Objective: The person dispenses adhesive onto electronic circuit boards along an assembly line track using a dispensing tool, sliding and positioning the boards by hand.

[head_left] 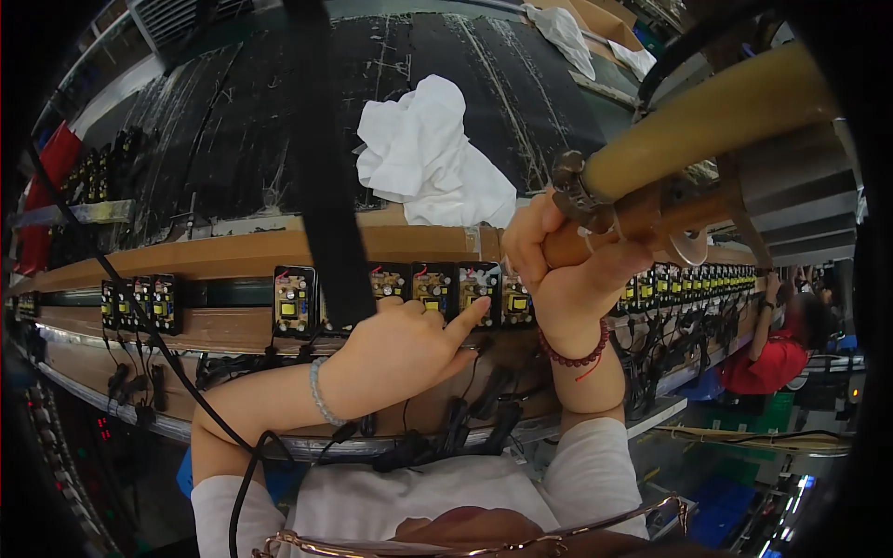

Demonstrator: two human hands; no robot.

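Basically, two bare hands at a line of open circuit-board units. Right hand (pixel 577 260), just off centre toward 3 o'clock: fingers wrapped round a hose-fed hand tool (pixel 642 209), firm grip. Its thick yellow-tan hose (pixel 716 121) runs off toward 2 o'clock. Left hand (pixel 400 339), from centre toward 7 o'clock: index finger stretched out over a black-cased circuit board (pixel 474 277), which sits near centre, toward 1 o'clock; other fingers curled, palm hidden. Can't tell if it holds anything, nor whether the fingertip touches the board.

More boards stand alongside; a long row (pixel 693 282) stretches off at 3 o'clock, a small group (pixel 160 302) at 9. Black cables (pixel 456 423) hang at 6 o'clock. At 12, crumpled white cloth (pixel 433 153) on a scuffed black surface (pixel 251 130). Dark strap (pixel 330 167) crosses the view, between 10 and 11. Pale beads on the left wrist, dark red beads on the right. Co-worker in a red shirt (pixel 772 363), between 3 and 4 o'clock, well apart.
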